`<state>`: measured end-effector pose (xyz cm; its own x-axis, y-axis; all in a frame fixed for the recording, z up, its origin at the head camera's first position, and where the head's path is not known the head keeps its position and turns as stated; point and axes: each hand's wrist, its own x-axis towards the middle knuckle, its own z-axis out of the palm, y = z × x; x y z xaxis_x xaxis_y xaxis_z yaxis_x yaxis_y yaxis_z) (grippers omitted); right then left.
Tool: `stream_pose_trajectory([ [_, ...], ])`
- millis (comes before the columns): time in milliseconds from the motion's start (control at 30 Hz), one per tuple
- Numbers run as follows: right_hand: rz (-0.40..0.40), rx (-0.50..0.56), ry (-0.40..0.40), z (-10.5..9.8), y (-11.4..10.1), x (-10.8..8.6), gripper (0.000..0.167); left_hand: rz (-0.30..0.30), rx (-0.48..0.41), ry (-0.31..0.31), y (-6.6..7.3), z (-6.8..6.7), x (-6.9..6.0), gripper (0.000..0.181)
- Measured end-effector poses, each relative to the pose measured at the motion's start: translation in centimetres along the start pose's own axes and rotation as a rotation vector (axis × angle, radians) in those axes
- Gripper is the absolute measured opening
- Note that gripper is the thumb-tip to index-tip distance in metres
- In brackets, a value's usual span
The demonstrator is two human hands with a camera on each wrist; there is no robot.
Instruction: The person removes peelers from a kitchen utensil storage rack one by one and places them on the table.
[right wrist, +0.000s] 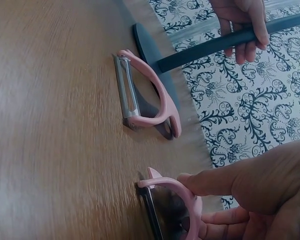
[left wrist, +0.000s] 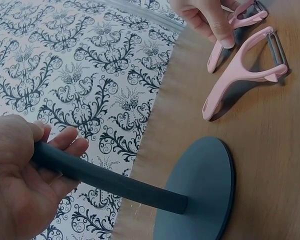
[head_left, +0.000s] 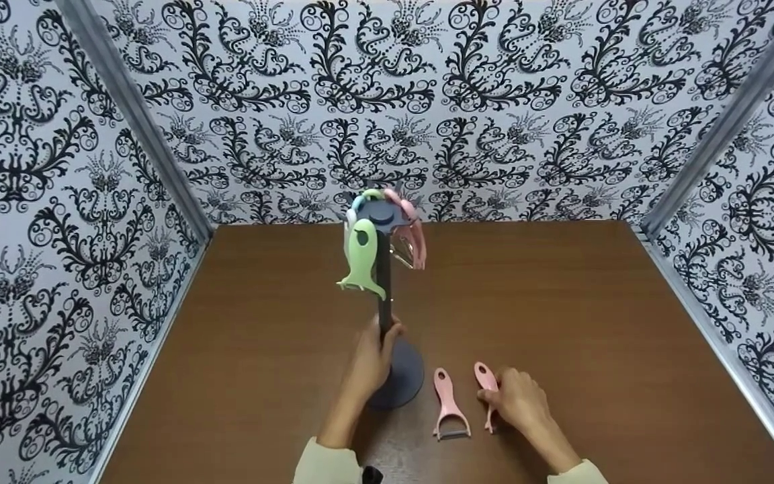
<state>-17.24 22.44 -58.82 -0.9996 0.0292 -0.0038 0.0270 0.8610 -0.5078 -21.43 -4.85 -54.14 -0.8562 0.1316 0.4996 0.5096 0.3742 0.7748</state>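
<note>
My left hand (head_left: 369,356) grips the dark grey pole (left wrist: 115,185) of an upright stand whose round base (head_left: 400,386) sits on the table. From the stand's top hang a green peeler (head_left: 361,252), a pink peeler (head_left: 418,245) and others partly hidden behind them. My right hand (head_left: 523,401) holds another pink peeler (head_left: 486,376), thumb on one side and fingers on the other, as the right wrist view shows around its curved frame (right wrist: 182,186). Between that peeler and the base, a second loose pink peeler (head_left: 447,401) lies on the table, blade toward me.
The brown wooden table (head_left: 595,302) carries the stand and peelers. Patterned black-and-white walls (head_left: 387,87) enclose it at the back and both sides, with grey metal strips (head_left: 138,114) along the corners.
</note>
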Motion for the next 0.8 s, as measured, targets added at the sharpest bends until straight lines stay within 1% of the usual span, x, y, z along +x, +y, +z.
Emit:
stream_pose_trajectory([
  [133, 0.002, -0.007, 0.008, 0.06, -0.06, -0.15, 0.024, 0.005, 0.006, 0.016, 0.14, 0.10, -0.09, 0.011],
  [300, 0.001, -0.008, 0.012, 0.17, -0.20, -0.29, 0.022, -0.014, -0.014, 0.035, 0.29, 0.29, -0.27, 0.008],
  [467, -0.004, -0.013, 0.028, 0.29, -0.15, -0.46, 0.023, -0.036, -0.016, 0.058, 0.58, 0.51, -0.23, 0.007],
  [667, -0.015, -0.025, 0.034, 0.32, -0.22, -0.61, 0.025, -0.088, 0.003, 0.036, 0.49, 0.62, -0.16, 0.008],
  [800, -0.017, -0.029, 0.039, 0.44, -0.13, -0.64, 0.026, -0.103, -0.001, 0.032, 0.45, 0.65, -0.14, 0.009],
])
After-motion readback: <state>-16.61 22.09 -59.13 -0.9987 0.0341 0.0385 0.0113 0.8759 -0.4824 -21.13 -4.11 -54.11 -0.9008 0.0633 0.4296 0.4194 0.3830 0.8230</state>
